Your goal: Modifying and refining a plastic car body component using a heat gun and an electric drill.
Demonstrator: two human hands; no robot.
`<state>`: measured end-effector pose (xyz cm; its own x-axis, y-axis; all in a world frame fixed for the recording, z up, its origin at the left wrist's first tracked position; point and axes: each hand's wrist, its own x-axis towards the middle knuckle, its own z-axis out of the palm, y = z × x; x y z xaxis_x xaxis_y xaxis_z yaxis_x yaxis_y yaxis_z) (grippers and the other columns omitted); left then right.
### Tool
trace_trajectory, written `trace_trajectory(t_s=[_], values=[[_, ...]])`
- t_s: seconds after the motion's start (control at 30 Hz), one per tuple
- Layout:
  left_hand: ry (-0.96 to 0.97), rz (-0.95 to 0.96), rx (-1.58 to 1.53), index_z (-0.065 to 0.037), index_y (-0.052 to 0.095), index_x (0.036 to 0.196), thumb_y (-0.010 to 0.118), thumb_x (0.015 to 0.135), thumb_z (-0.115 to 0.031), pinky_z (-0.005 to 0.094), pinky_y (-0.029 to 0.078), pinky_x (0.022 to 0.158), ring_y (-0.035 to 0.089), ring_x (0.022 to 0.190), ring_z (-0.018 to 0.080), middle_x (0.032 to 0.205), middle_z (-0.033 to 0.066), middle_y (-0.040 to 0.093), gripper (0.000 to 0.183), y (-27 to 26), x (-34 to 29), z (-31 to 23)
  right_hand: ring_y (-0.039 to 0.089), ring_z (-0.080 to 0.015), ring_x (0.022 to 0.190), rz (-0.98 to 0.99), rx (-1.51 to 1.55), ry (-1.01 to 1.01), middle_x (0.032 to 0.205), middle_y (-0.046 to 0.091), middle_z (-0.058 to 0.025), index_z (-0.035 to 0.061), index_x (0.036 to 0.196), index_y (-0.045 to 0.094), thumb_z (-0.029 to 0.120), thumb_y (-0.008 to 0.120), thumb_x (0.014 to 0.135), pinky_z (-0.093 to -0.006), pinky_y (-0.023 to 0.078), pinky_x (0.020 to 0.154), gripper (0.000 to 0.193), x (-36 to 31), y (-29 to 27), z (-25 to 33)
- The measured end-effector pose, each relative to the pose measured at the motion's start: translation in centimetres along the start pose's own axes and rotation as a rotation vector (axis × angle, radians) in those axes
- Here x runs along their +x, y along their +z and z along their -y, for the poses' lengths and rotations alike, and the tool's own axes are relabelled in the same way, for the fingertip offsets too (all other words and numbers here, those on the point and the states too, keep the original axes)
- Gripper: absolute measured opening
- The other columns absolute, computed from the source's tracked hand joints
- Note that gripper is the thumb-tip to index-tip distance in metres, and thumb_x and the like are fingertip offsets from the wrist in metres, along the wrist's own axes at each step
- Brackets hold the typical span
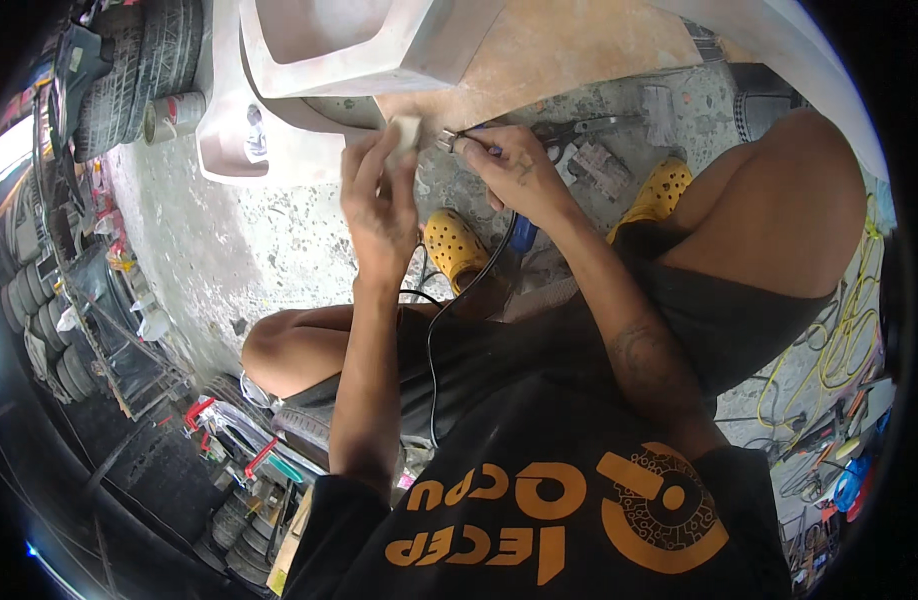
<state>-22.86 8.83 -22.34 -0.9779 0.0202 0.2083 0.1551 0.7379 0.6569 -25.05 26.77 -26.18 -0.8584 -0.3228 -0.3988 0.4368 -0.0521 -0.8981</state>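
My left hand pinches a small pale block between thumb and fingers, close to the edge of a white moulded panel. Just right of it, my right hand is closed around a slim tool with a short metal end that points toward the block. Most of this tool is hidden in the fingers, so its exact kind cannot be made out. The block and the metal end are slightly apart. Below my right hand a black cable runs down across my lap.
Beyond my hands lies a brown board. Scissors, a worn flat piece and a blue object are on the stained concrete floor. Yellow clogs are on my feet. Tyres and a can stand left; yellow cord lies right.
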Motion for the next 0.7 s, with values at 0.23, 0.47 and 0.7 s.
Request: trace_trajectory(t_s=[0.23,0.47,0.7], values=[[0.102,0.061,0.099,0.002,0.068,0.124,0.069,0.093,0.001,0.0401,0.052,0.090,0.064,0.103,0.0341,0.115,0.0198,0.064,0.031,1.8,1.0,-2.1,0.055,-0.0135,0.044,-0.057,0.012,-0.081,0.057,0.056,-0.0053,-0.0049,0.089,0.069,0.017,0.056,0.102,-0.0340,0.044,0.045,0.028,-0.2,0.3,0.2],[0.204,0.044,0.196,0.003,0.069,0.123,0.068,0.091,0.005,0.0404,0.053,0.086,0.063,0.102,0.0332,0.112,0.0189,0.064,0.032,2.0,2.4,-2.1,0.052,-0.0098,0.046,-0.020,-0.028,0.007,0.069,0.059,-0.0027,-0.0075,0.103,0.070,0.018,0.060,0.102,-0.0290,0.041,0.042,0.028,0.3,0.3,0.0],[0.179,0.066,0.179,0.003,0.070,0.122,0.068,0.093,0.001,0.0410,0.053,0.086,0.063,0.103,0.0346,0.112,0.0198,0.065,0.029,2.6,2.9,-2.2,0.051,-0.0097,0.045,-0.048,-0.036,-0.046,0.070,0.058,-0.0023,-0.0060,0.101,0.071,0.018,0.060,0.102,-0.0286,0.040,0.041,0.026,0.5,-0.1,-0.2]])
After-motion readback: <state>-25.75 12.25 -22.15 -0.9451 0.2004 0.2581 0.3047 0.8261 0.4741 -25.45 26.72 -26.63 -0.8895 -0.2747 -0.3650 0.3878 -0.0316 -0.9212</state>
